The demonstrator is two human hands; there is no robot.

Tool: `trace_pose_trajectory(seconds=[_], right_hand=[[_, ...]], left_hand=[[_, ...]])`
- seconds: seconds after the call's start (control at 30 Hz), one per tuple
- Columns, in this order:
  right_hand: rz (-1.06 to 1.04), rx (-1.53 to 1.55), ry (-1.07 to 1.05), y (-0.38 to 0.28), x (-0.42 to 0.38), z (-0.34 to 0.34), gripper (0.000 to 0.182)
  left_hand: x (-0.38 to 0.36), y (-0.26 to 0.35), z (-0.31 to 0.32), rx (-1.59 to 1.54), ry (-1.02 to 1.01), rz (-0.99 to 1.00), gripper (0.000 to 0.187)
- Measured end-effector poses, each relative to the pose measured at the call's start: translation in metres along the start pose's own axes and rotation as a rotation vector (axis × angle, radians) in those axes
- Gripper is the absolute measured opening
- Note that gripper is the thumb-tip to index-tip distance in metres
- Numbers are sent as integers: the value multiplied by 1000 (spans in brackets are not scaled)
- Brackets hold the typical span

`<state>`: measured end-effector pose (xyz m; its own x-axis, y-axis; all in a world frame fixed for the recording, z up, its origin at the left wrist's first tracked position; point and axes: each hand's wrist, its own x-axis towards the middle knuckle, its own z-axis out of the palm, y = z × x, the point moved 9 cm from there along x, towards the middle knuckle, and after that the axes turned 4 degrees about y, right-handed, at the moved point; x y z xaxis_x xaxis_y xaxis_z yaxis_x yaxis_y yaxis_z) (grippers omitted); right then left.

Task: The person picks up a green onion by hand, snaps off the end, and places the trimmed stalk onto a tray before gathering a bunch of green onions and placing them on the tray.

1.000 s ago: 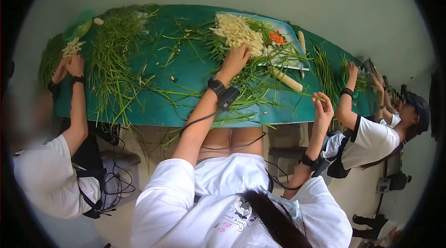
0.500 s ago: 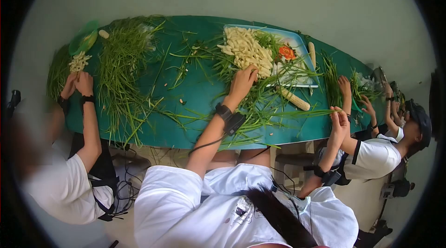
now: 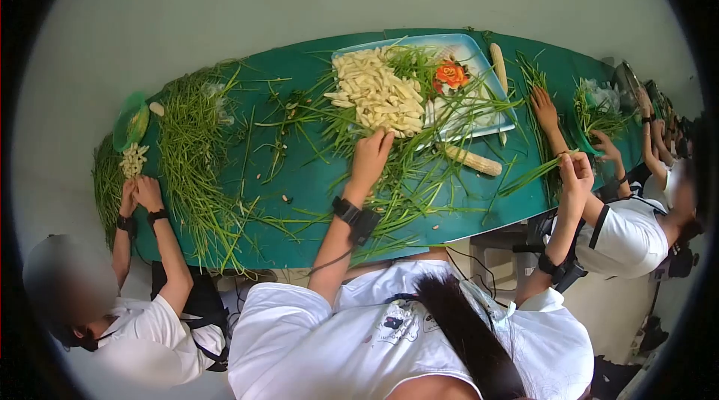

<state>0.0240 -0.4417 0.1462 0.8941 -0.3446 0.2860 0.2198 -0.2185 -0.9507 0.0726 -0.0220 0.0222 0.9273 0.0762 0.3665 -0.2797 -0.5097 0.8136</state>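
My left hand (image 3: 371, 160) is closed in a pinch at the near edge of the heap of pale, finger-length pieces (image 3: 378, 89). Whatever sits between its fingertips is hidden. Off to the right, my right hand (image 3: 577, 179) pinches the ends of a few long green stalks (image 3: 530, 177), which slant down to the left over the table. The pale pieces lie on a blue-rimmed tray (image 3: 483, 48) with a printed orange rose. More loose green stalks (image 3: 408, 190) spread around the tray's near side, just right of my left hand.
One corn cob (image 3: 473, 161) lies before the tray, another (image 3: 499, 67) at its far right. A large green heap (image 3: 196, 153) covers the table's (image 3: 299, 168) left part. A person (image 3: 142, 325) works at left beside a green basket (image 3: 132, 121); another (image 3: 625, 235) sits close at right.
My right hand has moved right with the stalks, whose far ends now lie clear of the heap. My left hand remains by the pale pieces. The whole view has shifted slightly.
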Motion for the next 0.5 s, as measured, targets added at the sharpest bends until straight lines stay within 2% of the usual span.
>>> trace_pose_trajectory(seconds=[0.13,0.23,0.3,0.37,0.47,0.5], right_hand=[[13,77,98,12,-4,-17,6],[72,129,120,29,-1,-17,16],[98,120,116,18,1,-4,25],[83,135,88,6,4,5,25],[53,163,37,2,10,13,25],[64,154,27,2,9,17,25]], left_hand=[[0,-4,1,-47,27,-59,38],[1,3,0,-140,98,-3,40],[-1,5,-2,-107,68,11,38],[-3,8,-6,-81,41,30,37],[-13,-4,-28,-57,47,-53,40],[-17,-10,-43,-63,124,-110,40]])
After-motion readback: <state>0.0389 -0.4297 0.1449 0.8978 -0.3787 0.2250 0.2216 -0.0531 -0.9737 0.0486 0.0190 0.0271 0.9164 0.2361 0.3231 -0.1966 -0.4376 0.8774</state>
